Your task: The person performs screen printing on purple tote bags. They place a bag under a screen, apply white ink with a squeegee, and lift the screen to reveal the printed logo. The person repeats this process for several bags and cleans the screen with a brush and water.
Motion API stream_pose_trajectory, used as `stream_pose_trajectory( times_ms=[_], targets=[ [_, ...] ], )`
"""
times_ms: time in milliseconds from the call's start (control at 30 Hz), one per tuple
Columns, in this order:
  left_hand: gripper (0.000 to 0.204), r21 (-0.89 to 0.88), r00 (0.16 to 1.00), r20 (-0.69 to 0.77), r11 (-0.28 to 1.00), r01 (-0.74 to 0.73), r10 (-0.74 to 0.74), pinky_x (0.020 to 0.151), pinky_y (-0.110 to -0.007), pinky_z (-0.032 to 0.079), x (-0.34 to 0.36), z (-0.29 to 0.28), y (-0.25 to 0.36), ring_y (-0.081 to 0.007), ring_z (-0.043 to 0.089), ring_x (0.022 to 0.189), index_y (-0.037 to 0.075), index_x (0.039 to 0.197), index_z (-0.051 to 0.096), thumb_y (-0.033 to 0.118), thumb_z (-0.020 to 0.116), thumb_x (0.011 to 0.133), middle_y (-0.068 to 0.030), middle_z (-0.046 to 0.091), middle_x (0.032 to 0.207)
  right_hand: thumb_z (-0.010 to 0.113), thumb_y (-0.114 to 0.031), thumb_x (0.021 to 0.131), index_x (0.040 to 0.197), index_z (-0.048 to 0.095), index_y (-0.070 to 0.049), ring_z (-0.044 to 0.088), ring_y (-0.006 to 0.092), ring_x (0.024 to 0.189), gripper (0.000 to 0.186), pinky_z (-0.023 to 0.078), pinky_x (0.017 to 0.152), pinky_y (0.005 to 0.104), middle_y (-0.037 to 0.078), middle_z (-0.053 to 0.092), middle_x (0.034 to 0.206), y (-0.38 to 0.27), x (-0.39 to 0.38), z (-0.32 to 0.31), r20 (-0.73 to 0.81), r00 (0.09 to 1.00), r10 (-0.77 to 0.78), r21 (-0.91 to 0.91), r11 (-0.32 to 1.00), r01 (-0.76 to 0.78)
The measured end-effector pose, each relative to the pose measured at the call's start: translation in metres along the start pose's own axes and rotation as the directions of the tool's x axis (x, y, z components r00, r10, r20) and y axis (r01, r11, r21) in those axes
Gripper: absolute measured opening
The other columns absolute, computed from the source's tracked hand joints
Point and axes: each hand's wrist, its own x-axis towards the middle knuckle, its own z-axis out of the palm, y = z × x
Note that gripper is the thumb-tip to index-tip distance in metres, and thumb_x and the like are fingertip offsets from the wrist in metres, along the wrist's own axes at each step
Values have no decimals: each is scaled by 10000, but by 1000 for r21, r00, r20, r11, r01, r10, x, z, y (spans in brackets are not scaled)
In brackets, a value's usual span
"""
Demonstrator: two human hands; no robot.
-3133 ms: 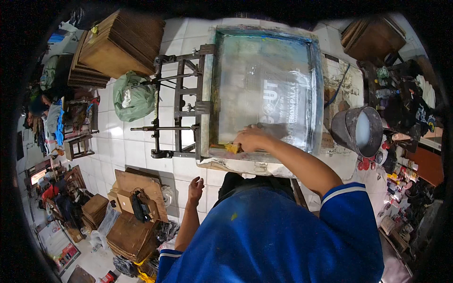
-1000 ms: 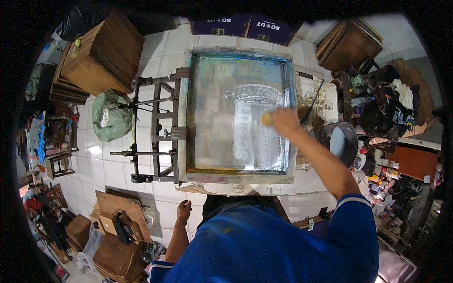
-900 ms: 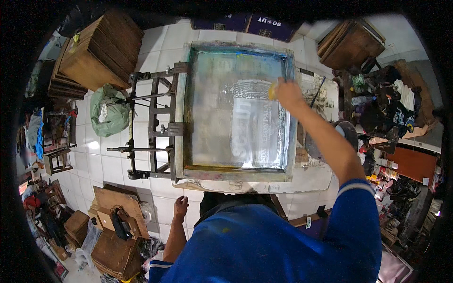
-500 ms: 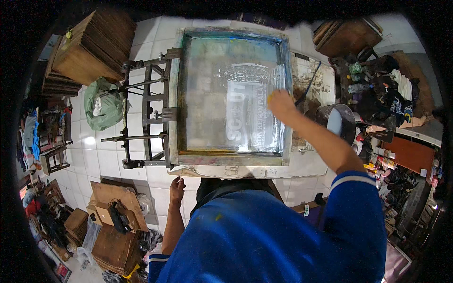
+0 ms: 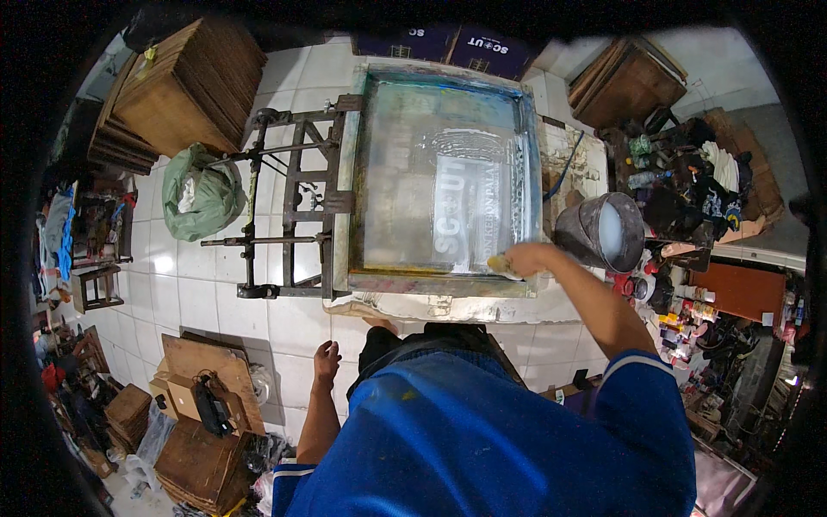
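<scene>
A silk-screen printing frame (image 5: 355, 172) lies flat on a worn white table (image 5: 405, 308) in front of me. Pale lettering shows in its mesh (image 5: 405, 172), with wet whitish smears above the letters. At the frame's near right corner, my right hand (image 5: 529, 257) is closed around a small yellowish sponge (image 5: 498, 264), pressed low against the inner edge. The fingers hide part of the sponge. My left hand (image 5: 326, 358) hangs beside my body, left of the table, with loosely bent fingers and nothing in them.
A dark metal hinge stand (image 5: 301, 202) holds the frame's left side. Right of the frame stands a dark bucket (image 5: 586, 231) of pale liquid. A green plastic bag (image 5: 200, 194) and stacked boards (image 5: 194, 90) are at left. Bottles and cloths crowd the far right.
My right hand has moved with the sponge from the frame's right side down to its near right corner. The view has shifted slightly; my left hand still hangs down.
</scene>
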Motion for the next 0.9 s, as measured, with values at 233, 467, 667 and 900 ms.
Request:
stream_pose_trajectory(
  times_ms=[233,467,667,900],
  targets=[
    [603,-4,999,-19,999,32,-32,704,-321,523,-9,-18,-21,-203,688,954,54,1431,528,446,655,992,-102,687,1164,711,-221,892,1240,647,-85,625,340,1074,379,510,924,442,146,651,1131,-4,-7,-23,-705,709,3,62,996,57],
    [654,21,999,-43,1000,23,-22,715,-344,528,-17,-23,-8,-230,693,957,22,1449,510,476,644,997,-138,691,1151,760,-173,860,1405,547,-147,569,340,1182,585,458,1055,457,141,615,1213,-42,-18,10,-726,688,0,-33,999,-35],
    [656,113,998,-38,993,-35,40,712,-341,532,-14,-22,22,-241,701,956,10,1450,510,475,637,1005,-166,705,1121,742,-115,856,1415,530,-170,582,354,1143,600,499,999,452,116,627,1182,-81,31,-5,-568,697,-438,-146,887,439],
    [655,152,996,-23,985,-82,87,770,-362,534,-10,-16,59,-247,697,1010,14,1455,506,481,628,1013,-156,699,1152,722,-100,806,1212,733,-232,456,341,1299,427,392,1085,431,109,549,1312,-70,22,5,-476,789,-389,-94,914,394]
  ],
)
